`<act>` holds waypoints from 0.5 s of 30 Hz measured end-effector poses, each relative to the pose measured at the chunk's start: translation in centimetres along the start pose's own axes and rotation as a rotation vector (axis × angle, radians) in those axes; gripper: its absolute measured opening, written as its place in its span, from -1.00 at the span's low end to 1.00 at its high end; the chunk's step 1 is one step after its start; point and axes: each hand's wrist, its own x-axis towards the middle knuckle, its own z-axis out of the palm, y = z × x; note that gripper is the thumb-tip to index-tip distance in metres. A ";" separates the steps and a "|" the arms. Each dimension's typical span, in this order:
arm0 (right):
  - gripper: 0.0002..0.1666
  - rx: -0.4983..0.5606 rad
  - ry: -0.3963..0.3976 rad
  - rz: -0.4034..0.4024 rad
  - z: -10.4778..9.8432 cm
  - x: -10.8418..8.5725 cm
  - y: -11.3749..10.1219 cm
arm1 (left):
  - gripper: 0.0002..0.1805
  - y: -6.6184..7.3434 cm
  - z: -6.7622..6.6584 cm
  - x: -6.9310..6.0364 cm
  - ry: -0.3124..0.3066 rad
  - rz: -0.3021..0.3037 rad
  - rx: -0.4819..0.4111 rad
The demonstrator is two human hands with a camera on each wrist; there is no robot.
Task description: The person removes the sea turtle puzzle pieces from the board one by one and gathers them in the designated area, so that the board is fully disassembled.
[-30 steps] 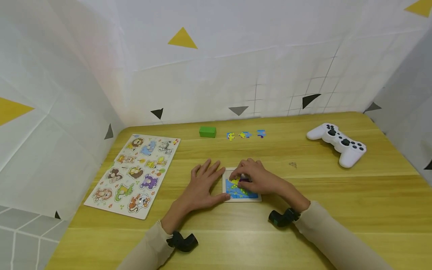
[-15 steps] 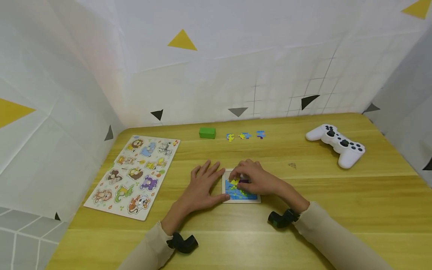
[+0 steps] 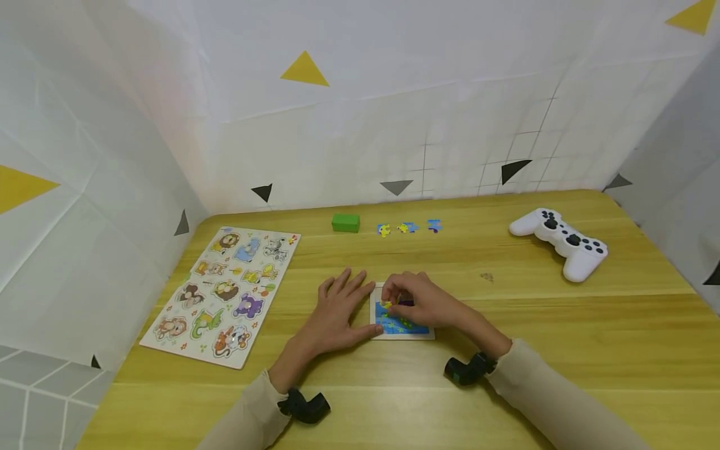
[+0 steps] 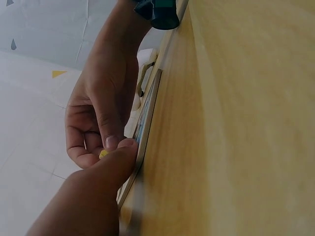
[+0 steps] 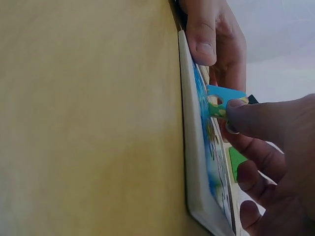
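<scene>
A small jigsaw puzzle in a pale-framed tray point(image 3: 404, 337) lies on the wooden table, its blue picture partly filled in. My right hand point(image 3: 425, 301) is over the tray's right part. In the right wrist view, its thumb and a finger pinch a blue, green and yellow puzzle piece point(image 5: 224, 93), tilted up above the picture. The fingers hide part of that piece and the tray's upper area. My left hand point(image 3: 337, 312) lies spread on the table at the tray's left side, its thumb point(image 5: 202, 42) resting on the frame's edge.
Several loose puzzle pieces point(image 3: 407, 227) lie behind the tray, beside a green block point(image 3: 345, 223). An animal puzzle board point(image 3: 225, 294) occupies the left side. At the back right sits a white game controller point(image 3: 562, 242). Patterned cloth walls enclose the table.
The right hand's fingers have shifted slightly left over the tray, and their grip has tilted a little. My left hand stays in place. The head view has tipped slightly upward.
</scene>
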 end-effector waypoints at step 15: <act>-0.86 0.070 0.004 0.065 -0.4 0.0 0.0 | -0.06 0.0 0.1 0.0 -0.011 -0.010 -0.011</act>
